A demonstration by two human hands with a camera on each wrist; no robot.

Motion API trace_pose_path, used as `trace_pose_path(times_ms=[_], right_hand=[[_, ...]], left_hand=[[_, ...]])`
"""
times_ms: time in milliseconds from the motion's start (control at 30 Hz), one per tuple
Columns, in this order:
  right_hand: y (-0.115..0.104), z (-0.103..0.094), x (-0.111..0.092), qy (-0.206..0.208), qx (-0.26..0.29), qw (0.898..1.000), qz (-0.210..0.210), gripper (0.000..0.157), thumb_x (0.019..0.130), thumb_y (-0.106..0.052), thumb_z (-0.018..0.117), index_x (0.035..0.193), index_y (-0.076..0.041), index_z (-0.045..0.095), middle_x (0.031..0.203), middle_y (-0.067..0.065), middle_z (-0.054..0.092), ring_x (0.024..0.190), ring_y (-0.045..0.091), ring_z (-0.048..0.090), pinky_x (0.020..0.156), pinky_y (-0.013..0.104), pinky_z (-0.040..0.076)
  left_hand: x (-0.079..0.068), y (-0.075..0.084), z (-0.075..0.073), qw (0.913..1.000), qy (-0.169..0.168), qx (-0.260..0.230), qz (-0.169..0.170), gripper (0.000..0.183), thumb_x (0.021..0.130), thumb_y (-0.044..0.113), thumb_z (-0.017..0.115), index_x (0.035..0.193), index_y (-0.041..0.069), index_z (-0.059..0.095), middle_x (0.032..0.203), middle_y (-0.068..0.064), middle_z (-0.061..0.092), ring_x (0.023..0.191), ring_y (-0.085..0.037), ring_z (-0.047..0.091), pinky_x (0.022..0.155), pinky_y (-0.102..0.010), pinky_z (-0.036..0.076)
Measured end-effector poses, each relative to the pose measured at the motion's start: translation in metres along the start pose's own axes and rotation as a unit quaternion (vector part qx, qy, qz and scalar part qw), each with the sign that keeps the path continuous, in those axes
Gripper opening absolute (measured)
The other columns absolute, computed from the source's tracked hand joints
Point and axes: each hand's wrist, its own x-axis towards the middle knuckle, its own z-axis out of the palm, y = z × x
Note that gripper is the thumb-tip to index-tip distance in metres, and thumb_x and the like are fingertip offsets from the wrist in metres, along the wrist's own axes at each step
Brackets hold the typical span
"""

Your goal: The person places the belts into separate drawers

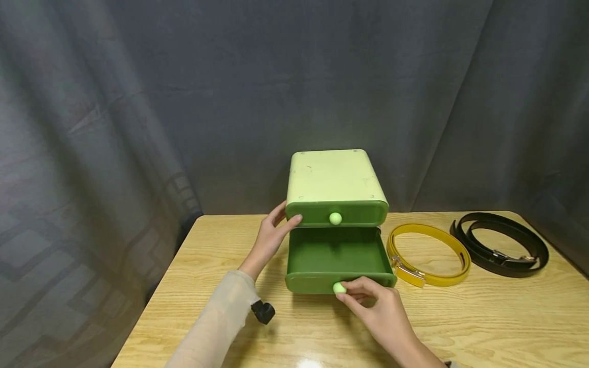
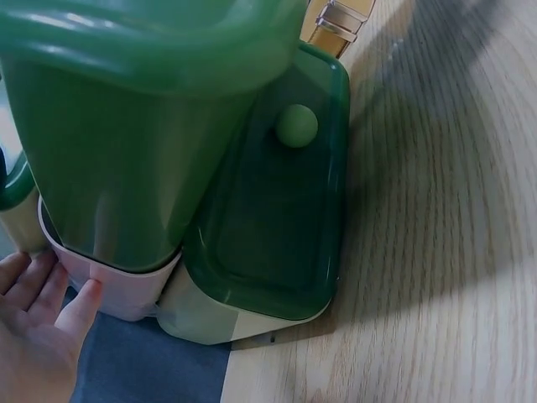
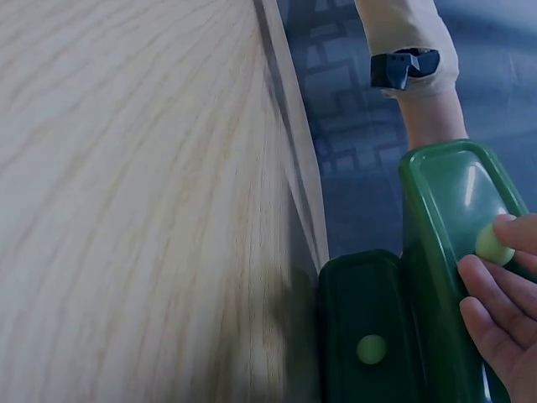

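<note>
A small drawer cabinet point(image 1: 336, 176) with a pale green top and dark green drawers stands on the table. Its top drawer point(image 1: 310, 213) is closed, while the drawer below it point(image 1: 333, 250) is pulled out and its visible inside is bare. My right hand point(image 1: 379, 312) pinches the round light green knob point(image 1: 339, 288) of that drawer between thumb and fingers. At the cabinet's left side my left hand point(image 1: 271, 232) rests with extended fingers, the thumb at the front corner. Both wrist views show a closed bottom drawer point(image 2: 277, 218) with its own knob point(image 3: 371, 348).
Right of the cabinet lies a coiled yellow belt point(image 1: 430, 279) with a metal buckle. Beyond it is a coiled black belt point(image 1: 520, 235). The wooden table point(image 1: 207, 250) ends at a grey curtain point(image 1: 239, 102) behind. A black device point(image 1: 263, 312) sits on the left wrist.
</note>
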Motion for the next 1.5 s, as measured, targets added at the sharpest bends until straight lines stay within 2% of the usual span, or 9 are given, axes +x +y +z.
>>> trace_pose_path(times_ms=[300,667,1000,1233,1500], right_hand=[[0.0,-0.003,-0.006,-0.003,-0.005,1.0,-0.027,0.026,0.075,-0.005,0.085,0.088,-0.025,0.075,0.09,-0.01,0.075,0.071,0.004,0.068,0.061,0.025,0.057],[-0.003,-0.004,-0.011,0.001,-0.006,1.0,-0.006,0.026,0.074,-0.005,0.085,0.086,-0.026,0.075,0.087,-0.012,0.075,0.069,0.003,0.067,0.06,0.025,0.057],[0.006,-0.002,-0.013,0.001,-0.022,0.996,-0.086,0.028,0.073,-0.002,0.086,0.088,-0.023,0.075,0.087,-0.008,0.075,0.069,0.002,0.068,0.059,0.017,0.054],[0.012,-0.001,-0.014,0.004,-0.056,0.988,-0.145,0.031,0.069,0.0,0.087,0.088,-0.021,0.076,0.087,-0.009,0.075,0.072,0.001,0.068,0.062,0.014,0.053],[0.015,0.0,-0.017,-0.003,-0.053,0.986,-0.159,0.031,0.069,0.003,0.086,0.089,-0.019,0.077,0.086,-0.008,0.075,0.075,0.002,0.069,0.062,0.013,0.053]], left_hand=[[0.001,-0.001,0.001,0.9999,-0.006,-0.004,0.007,0.068,0.091,0.033,0.072,0.15,0.014,0.044,0.15,-0.008,0.045,0.138,-0.027,0.041,0.111,-0.049,0.035],[-0.001,0.0,0.001,1.0,-0.005,-0.001,0.0,0.069,0.091,0.034,0.071,0.151,0.014,0.042,0.151,-0.008,0.044,0.139,-0.026,0.04,0.111,-0.048,0.035],[-0.001,0.0,-0.001,1.0,-0.008,-0.002,0.002,0.069,0.092,0.035,0.071,0.151,0.015,0.042,0.151,-0.007,0.043,0.139,-0.026,0.04,0.112,-0.048,0.034],[-0.002,0.001,-0.001,0.9998,-0.017,-0.008,-0.002,0.069,0.094,0.034,0.069,0.153,0.015,0.038,0.155,-0.009,0.038,0.142,-0.028,0.035,0.113,-0.049,0.032],[-0.001,-0.001,-0.001,0.9999,-0.012,-0.003,-0.002,0.069,0.092,0.035,0.071,0.152,0.016,0.041,0.153,-0.007,0.041,0.14,-0.026,0.037,0.112,-0.049,0.034]])
